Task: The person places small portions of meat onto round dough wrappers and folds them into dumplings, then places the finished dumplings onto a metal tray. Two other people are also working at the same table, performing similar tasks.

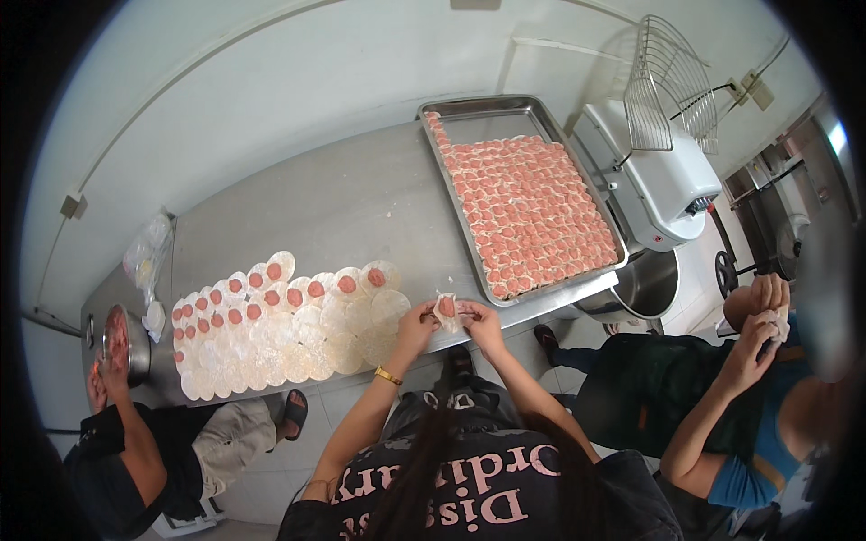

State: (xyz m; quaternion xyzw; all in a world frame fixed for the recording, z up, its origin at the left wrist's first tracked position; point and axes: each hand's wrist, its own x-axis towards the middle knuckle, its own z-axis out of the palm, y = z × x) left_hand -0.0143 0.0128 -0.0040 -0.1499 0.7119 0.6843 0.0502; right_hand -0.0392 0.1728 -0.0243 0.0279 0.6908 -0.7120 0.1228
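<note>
Between both hands, over the front edge of the steel table, I hold a round dumpling wrapper (446,307) with pink meat filling in its middle. My left hand (419,325) pinches its left side, and my right hand (482,325) grips the right side. To the left lie rows of overlapping pale wrappers (302,356); the far rows carry dabs of meat (295,297), the near ones are mostly bare. Beyond my right hand is a large metal tray (475,261), filled with close rows of formed dumplings (532,212) except for a strip at its far end.
On the left, a co-worker's hand (115,370) is at a steel bowl (137,347) of meat, near a plastic bag (149,257). At right stands a white mixer (649,171) with a wire guard and bowl. Another person's hands (758,338) hold something pale.
</note>
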